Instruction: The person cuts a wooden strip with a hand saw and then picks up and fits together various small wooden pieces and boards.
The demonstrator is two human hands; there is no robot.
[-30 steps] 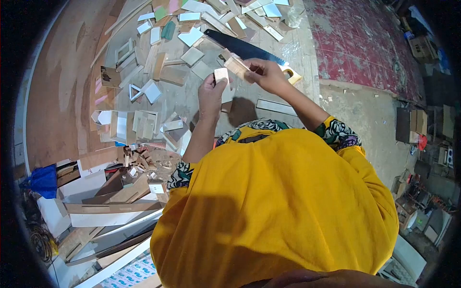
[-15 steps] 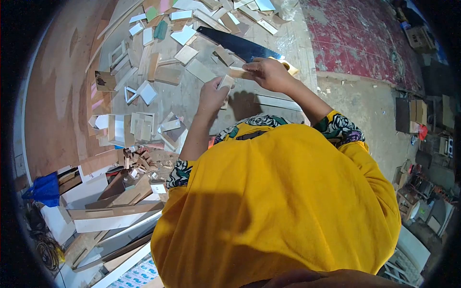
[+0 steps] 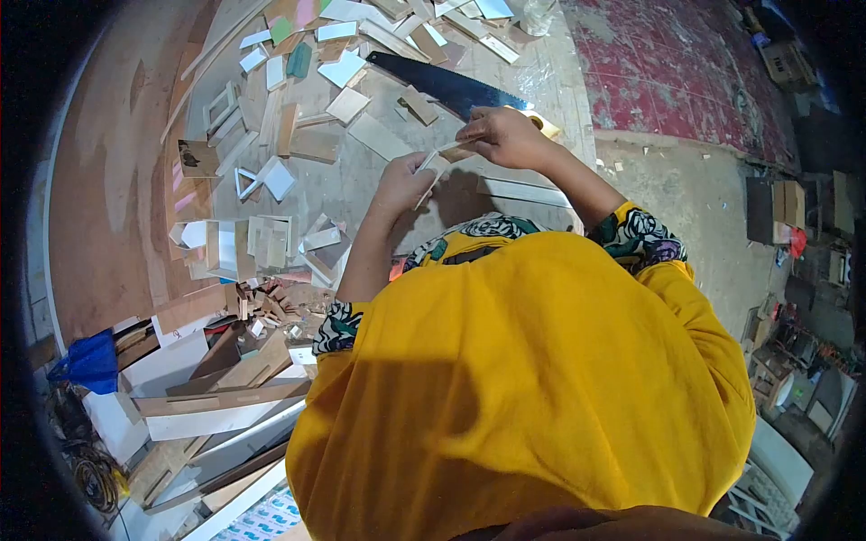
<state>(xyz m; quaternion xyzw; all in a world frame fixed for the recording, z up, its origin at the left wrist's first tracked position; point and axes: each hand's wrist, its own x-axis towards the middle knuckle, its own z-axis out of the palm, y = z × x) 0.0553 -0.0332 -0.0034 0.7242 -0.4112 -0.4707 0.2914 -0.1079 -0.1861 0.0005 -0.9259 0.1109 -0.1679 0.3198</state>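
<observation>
My left hand (image 3: 401, 187) is closed around a small thin wooden block (image 3: 429, 177), which is turned nearly edge-on. Between the fingers and thumb of my right hand (image 3: 507, 138) is a short wooden strip (image 3: 454, 152). Its free end comes right up to the top of the left block. Just beyond my right hand lies a handsaw (image 3: 442, 83) with a dark blade, its yellow handle (image 3: 543, 124) partly behind the hand. A flat pale board (image 3: 379, 137) rests on the worktop (image 3: 365, 206) ahead of my left hand.
Many wood offcuts (image 3: 316, 144) and white-faced pieces (image 3: 280, 179) litter the worktop to the left and far side. A long pale strip (image 3: 523, 191) lies under my right forearm. Stacked boards (image 3: 225, 397) and a blue bag (image 3: 87, 361) are at lower left. Red flooring (image 3: 667, 81) stretches right.
The two wooden pieces have come together end to end. My left hand has turned its block from face-on to edge-on, and my right hand has tilted its strip.
</observation>
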